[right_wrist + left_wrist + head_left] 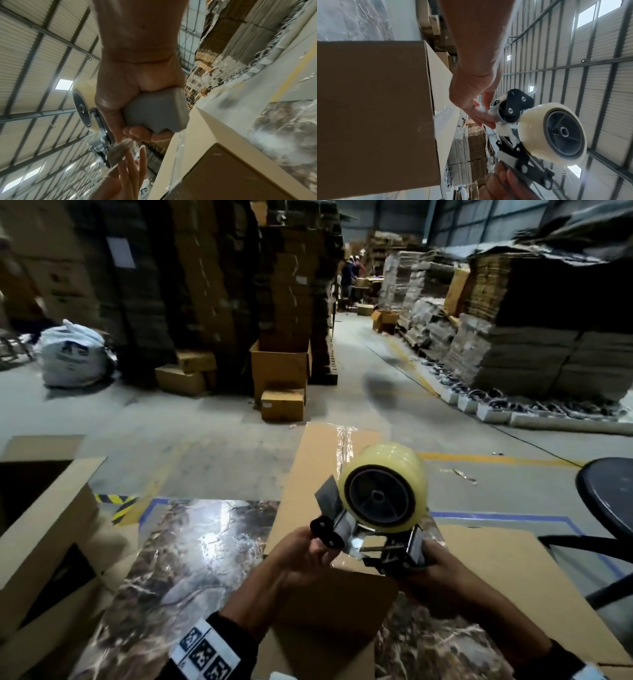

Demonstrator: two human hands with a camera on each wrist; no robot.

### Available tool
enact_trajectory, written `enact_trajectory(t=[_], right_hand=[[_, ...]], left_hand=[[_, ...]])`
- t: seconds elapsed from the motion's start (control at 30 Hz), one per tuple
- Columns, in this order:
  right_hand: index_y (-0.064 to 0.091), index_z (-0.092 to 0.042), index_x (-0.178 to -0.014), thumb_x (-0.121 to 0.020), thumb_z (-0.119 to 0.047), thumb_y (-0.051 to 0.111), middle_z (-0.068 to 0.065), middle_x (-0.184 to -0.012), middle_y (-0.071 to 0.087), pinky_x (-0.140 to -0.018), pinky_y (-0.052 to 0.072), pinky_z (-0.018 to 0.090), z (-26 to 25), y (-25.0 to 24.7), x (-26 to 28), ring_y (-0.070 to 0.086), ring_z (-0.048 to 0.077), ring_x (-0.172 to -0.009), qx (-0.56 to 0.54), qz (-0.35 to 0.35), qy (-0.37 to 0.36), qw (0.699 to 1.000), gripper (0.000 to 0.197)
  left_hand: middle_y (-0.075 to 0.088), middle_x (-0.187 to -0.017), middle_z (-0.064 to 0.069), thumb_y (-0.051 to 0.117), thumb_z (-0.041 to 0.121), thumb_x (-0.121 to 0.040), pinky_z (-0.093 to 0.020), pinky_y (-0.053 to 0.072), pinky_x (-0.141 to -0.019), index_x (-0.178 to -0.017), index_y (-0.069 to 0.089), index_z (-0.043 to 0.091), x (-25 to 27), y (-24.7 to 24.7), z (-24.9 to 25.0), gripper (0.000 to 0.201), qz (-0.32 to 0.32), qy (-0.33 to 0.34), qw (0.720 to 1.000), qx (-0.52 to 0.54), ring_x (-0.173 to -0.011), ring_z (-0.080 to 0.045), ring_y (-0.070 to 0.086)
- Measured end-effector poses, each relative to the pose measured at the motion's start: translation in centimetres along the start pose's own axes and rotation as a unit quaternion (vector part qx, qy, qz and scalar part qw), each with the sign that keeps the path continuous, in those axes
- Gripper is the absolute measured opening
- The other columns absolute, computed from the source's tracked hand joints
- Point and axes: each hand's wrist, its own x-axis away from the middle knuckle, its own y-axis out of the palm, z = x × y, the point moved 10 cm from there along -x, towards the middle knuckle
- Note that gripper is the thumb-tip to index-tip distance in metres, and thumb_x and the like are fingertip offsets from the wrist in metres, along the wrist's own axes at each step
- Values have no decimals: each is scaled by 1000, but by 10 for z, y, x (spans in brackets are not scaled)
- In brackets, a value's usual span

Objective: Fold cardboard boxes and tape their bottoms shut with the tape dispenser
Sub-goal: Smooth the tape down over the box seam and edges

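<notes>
The tape dispenser point(373, 522) is held up in the air above the cardboard box point(329, 587), not touching it, with its yellowish roll of tape point(387, 487) at the 12 o'clock end and its handle toward the person. The right hand point(442, 573) has its fingers curled tight round the grey handle point(154, 111), at 4 o'clock from the roll. The left hand point(305, 556), at 8 o'clock from the roll, touches the dispenser's front end: its fingertips point(486, 119) lie against the roller beside the black side plate point(515, 104), fingers fairly straight; whether they pinch a tape end cannot be told. The box sits closed side up on a glossy marble-patterned table point(191, 559), with a shiny strip of tape point(346, 440) running along its seam toward 12 o'clock. At 9 o'clock of the box stands an open box point(44, 508). A flat cardboard sheet point(513, 570) lies at 3 o'clock, and a dark round stool point(609, 491) stands past it. Beyond the table, on the concrete floor, tall stacks of flat cardboard point(534, 337) line an aisle at 1 o'clock, and a white sack point(73, 357) sits at 10 o'clock.
</notes>
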Motion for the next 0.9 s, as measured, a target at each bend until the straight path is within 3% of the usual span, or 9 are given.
enact_trajectory(t=[0.13,0.27,0.33,0.4,0.47,0.6,0.7,0.77,0.9], right_hand=[[60,-8,-106,-87,4,67,12,-87,69,-57,47,32,-20,23,-9,61,18,-66,43,-49,23,998,24],[62,-1,-102,-88,0,67,14,-81,63,-55,45,29,-37,43,-19,55,16,-63,107,-90,22,990,15],[63,-3,-92,-88,2,66,8,-74,61,-53,44,24,-42,53,-23,55,14,-61,137,-106,20,985,7],[62,-11,-76,-86,3,65,-3,-61,58,-49,40,21,-44,65,-26,52,9,-54,149,-128,21,980,18],[59,-17,-66,-78,-7,65,-9,-52,55,-47,37,19,-42,73,-29,48,6,-48,152,-136,27,979,17],[62,-18,-67,-70,-17,64,-8,-53,55,-47,36,20,-37,82,-34,47,8,-49,144,-140,32,979,3],[63,-11,-73,-71,-15,65,-1,-59,59,-50,38,24,-31,68,-35,51,12,-54,165,-112,35,979,5],[61,1,-89,-68,-17,67,10,-70,63,-56,41,30,-24,49,-36,56,17,-62,169,-83,46,981,28],[57,8,-86,-79,1,63,3,-60,56,-47,38,24,-20,37,-35,49,9,-48,187,-76,46,978,12]], left_hand=[[61,-64,-7,61,0,-69,-15,45,-44,-89,60,-2,21,-24,12,21,26,59,997,-49,-50,-9,53],[62,-76,-13,62,-6,-77,-20,47,-50,-101,57,-7,36,-46,31,25,31,100,988,-111,-59,-14,57],[60,-82,-16,56,-6,-87,-23,45,-48,-113,52,-8,42,-62,50,26,52,148,973,-170,-60,-17,55],[64,-82,-17,53,-3,-92,-25,41,-46,-121,48,-3,47,-74,67,29,68,190,948,-247,-58,-19,56],[66,-80,-15,50,1,-95,-25,39,-45,-121,45,2,52,-80,75,27,59,214,926,-305,-56,-19,56],[67,-73,-7,53,2,-96,-24,36,-45,-119,41,13,61,-84,77,29,47,239,911,-333,-53,-16,52],[56,-68,-4,57,0,-94,-22,34,-43,-112,41,11,67,-119,95,26,114,262,901,-327,-48,-8,46],[51,-67,-6,57,0,-94,-20,34,-41,-109,42,11,74,-151,114,24,154,275,895,-316,-45,-7,44],[52,-69,-15,55,0,-96,-22,35,-43,-110,41,11,69,-165,121,23,136,271,887,-349,-48,-12,45]])
